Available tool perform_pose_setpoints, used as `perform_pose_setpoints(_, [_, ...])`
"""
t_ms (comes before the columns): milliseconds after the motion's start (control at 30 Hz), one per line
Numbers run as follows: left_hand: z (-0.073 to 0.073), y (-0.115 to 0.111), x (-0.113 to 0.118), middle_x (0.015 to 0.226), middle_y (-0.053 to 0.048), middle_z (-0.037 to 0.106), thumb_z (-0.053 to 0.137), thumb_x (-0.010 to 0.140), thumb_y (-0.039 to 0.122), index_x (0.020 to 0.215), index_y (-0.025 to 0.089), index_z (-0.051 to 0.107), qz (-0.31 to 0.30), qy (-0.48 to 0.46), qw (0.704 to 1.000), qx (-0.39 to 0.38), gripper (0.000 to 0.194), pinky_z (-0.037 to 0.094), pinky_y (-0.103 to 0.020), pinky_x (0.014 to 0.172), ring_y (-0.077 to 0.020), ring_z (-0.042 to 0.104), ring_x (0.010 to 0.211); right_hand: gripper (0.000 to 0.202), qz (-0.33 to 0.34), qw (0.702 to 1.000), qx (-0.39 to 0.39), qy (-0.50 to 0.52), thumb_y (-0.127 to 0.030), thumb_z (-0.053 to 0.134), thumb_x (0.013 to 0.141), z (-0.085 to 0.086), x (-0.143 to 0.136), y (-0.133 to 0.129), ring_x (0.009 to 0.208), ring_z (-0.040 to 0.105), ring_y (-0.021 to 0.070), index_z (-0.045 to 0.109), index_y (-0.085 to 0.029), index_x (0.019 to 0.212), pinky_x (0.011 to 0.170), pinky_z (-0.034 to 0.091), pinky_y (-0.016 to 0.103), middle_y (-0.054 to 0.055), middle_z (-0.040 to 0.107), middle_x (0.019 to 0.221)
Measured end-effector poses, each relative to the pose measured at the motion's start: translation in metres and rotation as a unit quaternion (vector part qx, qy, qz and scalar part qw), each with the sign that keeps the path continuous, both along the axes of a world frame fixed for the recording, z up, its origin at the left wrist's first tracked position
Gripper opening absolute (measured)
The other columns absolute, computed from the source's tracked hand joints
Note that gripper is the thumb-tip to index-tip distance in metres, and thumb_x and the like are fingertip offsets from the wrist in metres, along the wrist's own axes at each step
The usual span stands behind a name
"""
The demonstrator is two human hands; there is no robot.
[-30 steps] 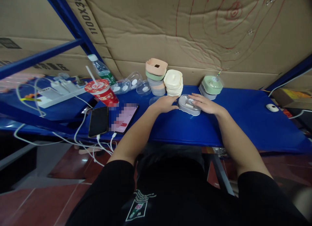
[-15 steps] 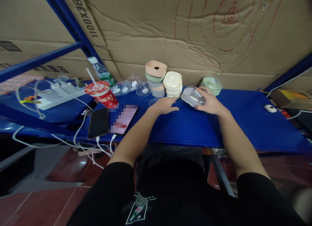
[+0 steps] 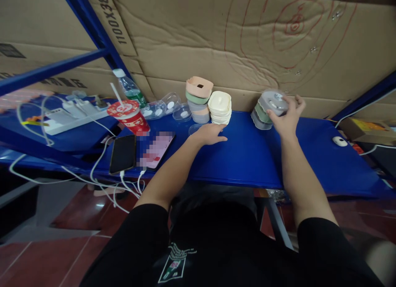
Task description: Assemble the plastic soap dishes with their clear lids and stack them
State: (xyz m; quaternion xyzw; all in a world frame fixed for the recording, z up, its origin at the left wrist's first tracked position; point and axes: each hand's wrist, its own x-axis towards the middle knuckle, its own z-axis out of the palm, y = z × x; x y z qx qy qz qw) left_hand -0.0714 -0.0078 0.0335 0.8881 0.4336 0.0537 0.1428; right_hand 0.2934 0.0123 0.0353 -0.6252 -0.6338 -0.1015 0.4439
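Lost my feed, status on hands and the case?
Right hand holds grey case atop stack. Left hand flat on blue bench, empty. Nothing between them.

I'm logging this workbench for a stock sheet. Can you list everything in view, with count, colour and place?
Grey case: one, held on top of the right-hand stack.
Stacked cases: a few, green and grey, back right of the bench.
Cream lids: one stack, back centre.
Pastel trays: one stack, peach, green, grey, left of the cream lids.
Clear shells: several, back left.
Red cup: one, with straw, left.
Water bottle: one, clear, behind the cup.
Phones: two, front left, on cables.
Power strip: one, white, far left.
Mouse: one, white, far right.
Bench: blue.
Left hand: flat on the bench.
Right hand: on the grey case.
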Motion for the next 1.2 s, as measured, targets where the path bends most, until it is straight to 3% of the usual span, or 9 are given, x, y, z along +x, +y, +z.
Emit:
perform_pose_setpoints(133, [-0.001,0.001,0.000,0.153,-0.019,0.077,0.069,0.108,0.050,0.168,0.014,0.054,-0.004,0.004,1.000,0.010,0.072,0.055,-0.041,0.114,-0.0340,0.073,0.141,0.085,-0.008,1.000,-0.005,0.025,-0.075,0.075,0.092,-0.013,0.001,0.018,0.169,0.030,0.0510,0.058,-0.023,0.157,0.127,0.044,0.076,0.026,0.032,0.176])
perform_pose_setpoints(267, [-0.003,0.002,-0.001,0.151,-0.019,0.078,0.069,0.108,0.050,0.166,0.014,0.057,-0.013,0.002,1.000,0.017,0.069,0.056,-0.041,0.112,-0.0338,0.074,0.139,0.099,-0.016,0.998,0.003,0.059,-0.081,0.077,0.084,-0.020,0.004,0.030,0.169,0.036,0.0486,0.053,-0.022,0.160,0.130,0.042,0.077,0.025,0.034,0.174])
perform_pose_setpoints(600, [0.001,-0.001,0.000,0.153,-0.020,0.076,0.070,0.108,0.048,0.168,0.012,0.055,-0.001,0.006,1.000,0.002,0.071,0.055,-0.042,0.114,-0.0353,0.073,0.142,0.124,-0.021,0.998,-0.020,0.062,-0.077,0.078,0.084,-0.013,-0.006,0.025,0.173,0.025,0.0553,0.025,-0.018,0.179,0.132,0.031,0.085,0.031,0.021,0.184])
perform_pose_setpoints(733, [0.004,-0.002,0.000,0.154,-0.018,0.076,0.070,0.108,0.048,0.167,0.016,0.057,0.004,-0.007,1.000,0.003,0.068,0.056,-0.041,0.114,-0.0340,0.073,0.141,0.127,-0.032,0.998,0.033,0.042,-0.083,0.078,0.081,-0.008,-0.011,0.015,0.172,0.026,0.0559,0.029,-0.017,0.178,0.134,0.024,0.086,0.031,0.025,0.185])
perform_pose_setpoints(833, [0.011,-0.001,-0.004,0.152,-0.016,0.078,0.070,0.109,0.046,0.165,0.016,0.059,0.026,-0.022,0.999,0.022,0.065,0.056,-0.042,0.114,-0.0339,0.073,0.141,0.106,-0.023,0.993,0.112,0.001,-0.084,0.068,0.090,-0.007,-0.026,-0.004,0.169,0.034,0.0518,0.044,-0.020,0.172,0.136,0.025,0.080,0.028,0.039,0.180])
perform_pose_setpoints(900, [0.016,0.000,-0.010,0.149,-0.016,0.079,0.071,0.108,0.045,0.157,0.016,0.067,0.061,-0.018,0.997,0.049,0.057,0.057,-0.044,0.113,-0.0354,0.073,0.140,0.084,0.027,0.991,0.126,-0.036,-0.079,0.063,0.096,-0.009,-0.045,-0.020,0.161,0.046,0.0515,0.060,-0.024,0.159,0.133,0.031,0.079,0.025,0.055,0.168])
perform_pose_setpoints(1033, [0.022,0.002,-0.028,0.139,-0.015,0.082,0.077,0.103,0.051,0.134,0.019,0.080,0.133,0.027,0.986,0.094,0.044,0.058,-0.044,0.109,-0.0372,0.073,0.134,0.048,0.199,0.975,0.047,-0.087,-0.064,0.062,0.104,-0.022,-0.090,-0.041,0.136,0.069,0.0461,0.079,-0.030,0.135,0.121,0.050,0.072,0.017,0.077,0.140])
perform_pose_setpoints(1133, [0.019,0.004,-0.036,0.139,-0.016,0.082,0.083,0.097,0.061,0.131,0.020,0.084,0.169,0.080,0.978,0.089,0.053,0.057,-0.043,0.112,-0.0388,0.071,0.137,0.040,0.305,0.945,0.034,-0.112,-0.058,0.061,0.109,-0.031,-0.110,-0.040,0.111,0.077,0.0378,0.082,-0.027,0.122,0.104,0.062,0.062,0.014,0.084,0.119])
perform_pose_setpoints(1200, [0.016,0.004,-0.036,0.143,-0.017,0.080,0.083,0.095,0.066,0.136,0.020,0.084,0.165,0.094,0.979,0.080,0.061,0.055,-0.043,0.115,-0.0393,0.068,0.140,0.040,0.347,0.929,0.013,-0.130,-0.057,0.061,0.111,-0.035,-0.112,-0.036,0.106,0.078,0.0346,0.083,-0.026,0.121,0.100,0.064,0.057,0.013,0.085,0.115])
